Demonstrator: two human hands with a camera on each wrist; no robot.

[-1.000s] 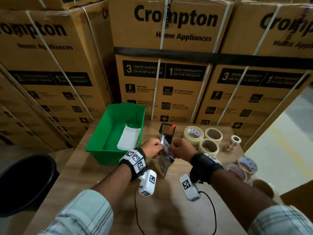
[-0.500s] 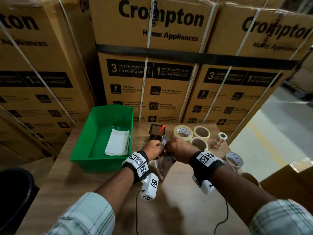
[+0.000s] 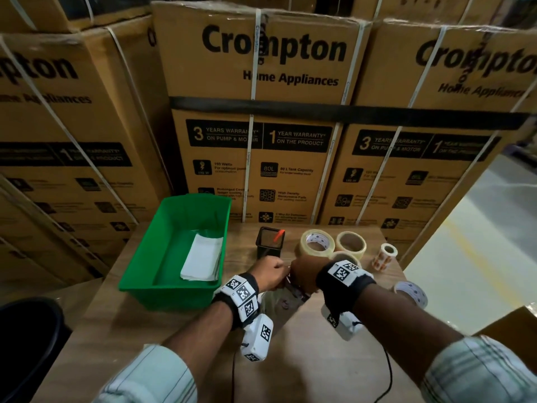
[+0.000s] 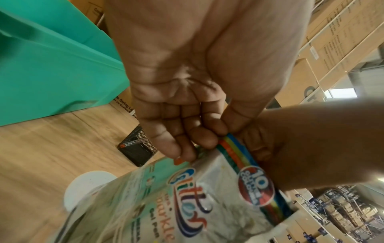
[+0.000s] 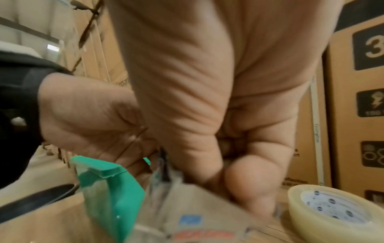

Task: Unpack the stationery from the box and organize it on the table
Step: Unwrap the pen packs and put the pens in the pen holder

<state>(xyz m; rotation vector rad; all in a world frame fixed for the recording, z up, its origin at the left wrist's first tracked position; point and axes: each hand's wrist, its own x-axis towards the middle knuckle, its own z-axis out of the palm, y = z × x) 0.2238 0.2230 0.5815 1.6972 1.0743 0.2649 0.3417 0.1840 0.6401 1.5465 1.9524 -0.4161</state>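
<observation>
A clear plastic pack of glitter gel pens (image 4: 187,197) hangs over the middle of the wooden table (image 3: 145,330). My left hand (image 3: 268,276) pinches its top edge from the left, thumb against curled fingers. My right hand (image 3: 303,276) grips the same top edge from the right, fingers curled tight. In the head view the pack (image 3: 286,298) shows only as a blurred strip below the two fists. Just behind them stands a black mesh pen holder (image 3: 270,242) with an orange pen in it. The green bin (image 3: 162,286) at the left holds a white stack of paper (image 3: 202,257).
Several tape rolls (image 3: 316,244) and a small sticker roll (image 3: 385,255) sit at the table's back right, with another roll (image 3: 412,293) by the right edge. Strapped cardboard cartons (image 3: 261,126) wall off the back. A black bucket (image 3: 26,344) stands on the floor at left.
Both hands have stayed together on the top of the pen pack, and the right wrist has rolled over. The camera has shifted and the pack has dropped lower below the fists.
</observation>
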